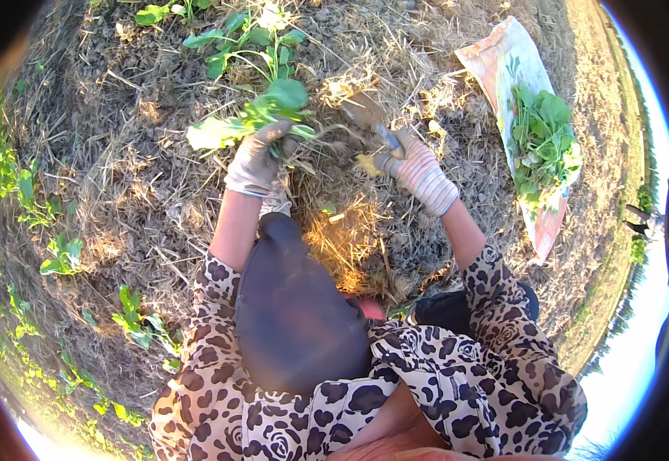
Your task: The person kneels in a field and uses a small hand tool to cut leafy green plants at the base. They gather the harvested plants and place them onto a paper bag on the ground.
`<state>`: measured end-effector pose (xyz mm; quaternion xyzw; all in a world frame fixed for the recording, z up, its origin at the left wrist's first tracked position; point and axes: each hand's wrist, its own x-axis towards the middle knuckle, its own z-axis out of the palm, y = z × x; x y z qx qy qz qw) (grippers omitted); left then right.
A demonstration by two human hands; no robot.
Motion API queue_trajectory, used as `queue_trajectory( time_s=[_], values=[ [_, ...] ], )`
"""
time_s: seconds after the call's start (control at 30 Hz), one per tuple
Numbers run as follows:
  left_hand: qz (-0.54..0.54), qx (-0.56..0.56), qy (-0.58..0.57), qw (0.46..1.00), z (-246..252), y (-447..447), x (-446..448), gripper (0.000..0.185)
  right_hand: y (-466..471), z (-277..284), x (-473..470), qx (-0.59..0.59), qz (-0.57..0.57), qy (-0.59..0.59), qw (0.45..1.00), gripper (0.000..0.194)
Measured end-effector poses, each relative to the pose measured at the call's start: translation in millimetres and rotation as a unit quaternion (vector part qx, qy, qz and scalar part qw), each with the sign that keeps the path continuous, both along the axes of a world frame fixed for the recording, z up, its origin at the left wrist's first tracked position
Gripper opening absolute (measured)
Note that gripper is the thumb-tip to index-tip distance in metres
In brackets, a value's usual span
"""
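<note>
My left hand (256,158), in a dirty pale work glove, grips a bunch of leafy green plants (276,106) by its lower stems. Thin roots or stalks trail from the bunch towards the right. In a striped, soiled glove, my right hand (422,176) is closed around the handle of a small hand trowel (364,110). The trowel's rusty, soil-coloured blade points up and left, close to the straw-covered ground. Just beyond my left hand a leafy plant (274,55) with pale yellow blooms or leaves stands in the soil.
At right, a flattened woven sack (484,57) lies on the ground, bearing a heap of picked greens (542,135). Rows of green plants (63,256) grow at left. Dry straw (340,242) covers the soil near my bent knee (302,311). Someone's legs (638,219) show at the far right.
</note>
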<state>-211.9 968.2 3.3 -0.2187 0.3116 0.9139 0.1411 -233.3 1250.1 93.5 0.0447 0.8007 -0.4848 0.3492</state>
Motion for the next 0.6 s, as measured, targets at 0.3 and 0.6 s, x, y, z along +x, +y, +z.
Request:
queue_trajectory(
  time_s=[0.3,0.6],
  values=[
    [-0.058,-0.257,-0.027,0.964,-29,8,-33,0.009,10,-36,-70,0.361,0.41,0.134,0.827,0.034],
    [-0.141,-0.366,0.003,0.92,-64,15,-57,0.026,-54,-102,-117,0.345,0.582,0.018,0.736,0.03]
  ],
)
